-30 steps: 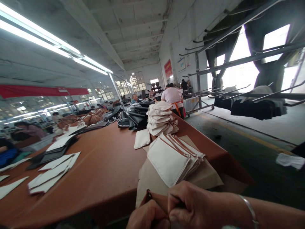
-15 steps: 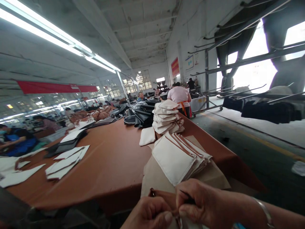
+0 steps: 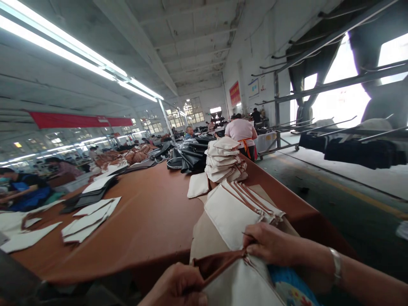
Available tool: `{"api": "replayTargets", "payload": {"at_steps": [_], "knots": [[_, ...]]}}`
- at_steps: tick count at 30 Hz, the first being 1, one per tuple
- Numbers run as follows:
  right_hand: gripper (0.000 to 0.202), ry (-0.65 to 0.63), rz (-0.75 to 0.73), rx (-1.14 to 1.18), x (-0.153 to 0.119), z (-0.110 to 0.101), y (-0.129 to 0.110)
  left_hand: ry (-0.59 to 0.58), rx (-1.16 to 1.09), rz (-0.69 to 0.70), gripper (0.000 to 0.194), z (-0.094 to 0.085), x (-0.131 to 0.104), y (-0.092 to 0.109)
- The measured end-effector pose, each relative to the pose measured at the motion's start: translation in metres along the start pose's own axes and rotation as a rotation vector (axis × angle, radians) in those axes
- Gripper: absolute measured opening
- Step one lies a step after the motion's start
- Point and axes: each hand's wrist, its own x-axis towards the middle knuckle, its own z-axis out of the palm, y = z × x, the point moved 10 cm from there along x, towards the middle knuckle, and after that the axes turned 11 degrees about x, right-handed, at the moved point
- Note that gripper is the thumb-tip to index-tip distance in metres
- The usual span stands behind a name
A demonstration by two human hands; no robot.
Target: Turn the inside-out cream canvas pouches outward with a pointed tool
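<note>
A cream sewn panel with a brown leather side (image 3: 239, 282) is stretched between my two hands at the table's near edge. My left hand (image 3: 178, 284) pinches its left corner, fingers closed. At the upper right corner, my right hand (image 3: 267, 243) grips the brown edge. A thin dark pointed tip (image 3: 246, 234) pokes out from my right fingers; its kind cannot be made out. Just beyond lies a fanned stack of similar cream panels with brown edges (image 3: 234, 212), resting on tan sheets (image 3: 204, 238).
Behind the fan stands a taller pile of cream pieces (image 3: 223, 159), beside black leather pieces (image 3: 194, 153). White and black panels (image 3: 92, 216) lie left on the brown-covered table (image 3: 153, 204). A person in a pink top (image 3: 240, 129) stands beyond. A metal rack (image 3: 334, 80) is at right.
My hands have moved apart, the left one down and left, the right one up and right. The panel between them now shows spread out, with its brown inside visible.
</note>
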Motion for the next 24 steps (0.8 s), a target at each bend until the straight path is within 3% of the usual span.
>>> {"api": "replayTargets", "payload": {"at_steps": [3,7,9,11,14,16,19,22,24], "knots": [[0.03,0.088,-0.055,0.044,0.008,0.004,-0.038,0.116,0.145,0.084,0.04,-0.007,0.018,0.033],[0.061,-0.181,-0.058,0.439,0.014,0.064,-0.072,0.139,0.078,0.093,0.021,-0.004,0.032,0.06],[0.05,-0.255,-0.027,0.413,0.013,0.086,-0.06,0.039,0.016,0.065,0.03,0.002,0.026,0.05],[0.033,-0.237,0.054,0.356,0.011,0.092,-0.028,-0.081,-0.005,-0.052,0.048,0.007,0.011,0.016],[0.025,-0.154,0.115,0.486,0.008,0.083,0.008,-0.127,-0.067,-0.18,0.062,0.001,-0.018,-0.035],[0.03,-0.095,0.065,0.633,0.008,0.069,0.013,-0.127,-0.178,-0.16,0.063,-0.006,-0.031,-0.047],[0.033,-0.063,-0.018,0.725,0.011,0.05,0.008,-0.098,-0.305,-0.11,0.059,-0.017,-0.038,-0.039],[0.028,-0.048,-0.06,0.509,0.013,0.037,0.007,0.002,-0.384,-0.063,0.05,-0.026,-0.031,-0.018],[0.018,-0.044,-0.076,0.32,0.012,0.032,0.004,0.0,-0.384,-0.05,0.051,-0.017,-0.021,-0.009]]}}
